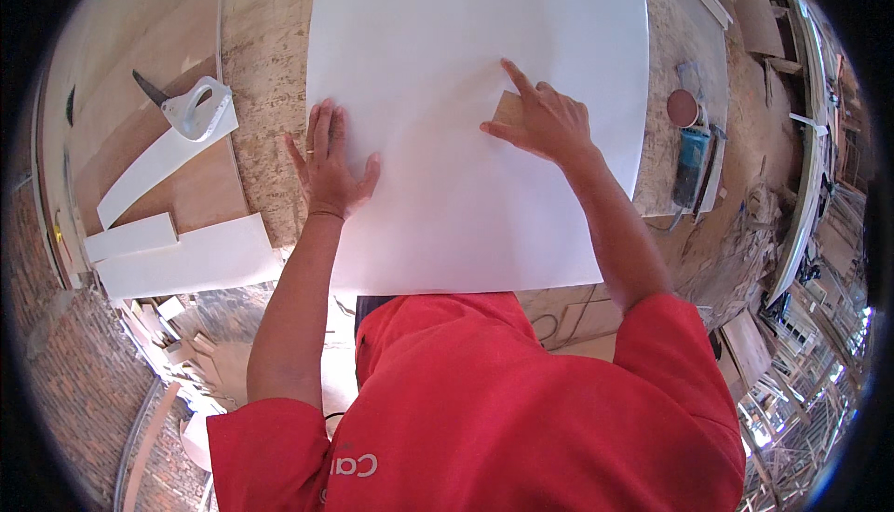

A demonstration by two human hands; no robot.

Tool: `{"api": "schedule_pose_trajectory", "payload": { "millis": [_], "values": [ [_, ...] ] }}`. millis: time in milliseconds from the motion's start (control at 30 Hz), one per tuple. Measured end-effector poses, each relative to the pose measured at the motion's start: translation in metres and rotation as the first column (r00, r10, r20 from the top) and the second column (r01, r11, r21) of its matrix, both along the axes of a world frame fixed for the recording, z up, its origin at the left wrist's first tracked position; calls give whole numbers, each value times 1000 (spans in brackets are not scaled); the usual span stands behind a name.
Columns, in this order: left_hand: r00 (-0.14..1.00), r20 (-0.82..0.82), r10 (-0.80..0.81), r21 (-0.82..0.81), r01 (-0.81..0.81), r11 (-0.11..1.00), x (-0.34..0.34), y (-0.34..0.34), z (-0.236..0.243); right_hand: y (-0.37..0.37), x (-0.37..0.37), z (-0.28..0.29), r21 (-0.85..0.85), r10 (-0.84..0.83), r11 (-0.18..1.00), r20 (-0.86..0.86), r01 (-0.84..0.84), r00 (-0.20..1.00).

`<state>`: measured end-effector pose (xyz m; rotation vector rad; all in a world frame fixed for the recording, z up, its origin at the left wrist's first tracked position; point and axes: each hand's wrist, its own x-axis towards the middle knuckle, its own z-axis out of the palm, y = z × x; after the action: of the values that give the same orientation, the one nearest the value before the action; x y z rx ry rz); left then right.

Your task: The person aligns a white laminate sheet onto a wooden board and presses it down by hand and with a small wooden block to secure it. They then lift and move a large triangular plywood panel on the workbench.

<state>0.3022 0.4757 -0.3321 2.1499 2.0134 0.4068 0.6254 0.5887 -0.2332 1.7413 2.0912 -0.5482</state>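
Observation:
A large white sheet or panel (419, 205) lies across the workbench in front of me. My left hand (333, 172) rests flat on its left edge, fingers spread and nothing held. On the right half of the panel, my right hand (549, 119) holds a small flat tan piece (507, 108) down on the white surface. Its thumb lies along the near side of the piece and the index finger stretches out past it. The palm hides part of the piece, so I cannot tell whether it is sandpaper or a block.
A handsaw (196, 112) with a white handle lies at the left on white offcuts (186, 256) and brown board. To the right sits a blue power tool (690, 163) beside a round reddish-brown disc (682, 108). Wood scraps (191, 354) are piled below the bench at the left.

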Motion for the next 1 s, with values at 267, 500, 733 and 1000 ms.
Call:
{"api": "schedule_pose_trajectory", "payload": {
  "millis": [267, 500, 733, 1000],
  "values": [
    [1000, -6, -11, 19, 11, 1000, 0, 0, 1, 9, -8, -3, -13, -35, 999, -16, 34, 999],
    [1000, -22, 10, -16, -10, 1000, -3, -1, -4, 10, 0, 18, -113, -216, 973, -162, 200, 963],
    [1000, -14, -4, -22, 4, 1000, 2, 1, 3, 2, 29, -29, 95, -314, 917, -422, 386, 850],
    [1000, 4, -6, -1, 6, 1000, 1, 0, 2, 1, -7, -17, 248, -361, 868, -278, 429, 890]
  ]
}}
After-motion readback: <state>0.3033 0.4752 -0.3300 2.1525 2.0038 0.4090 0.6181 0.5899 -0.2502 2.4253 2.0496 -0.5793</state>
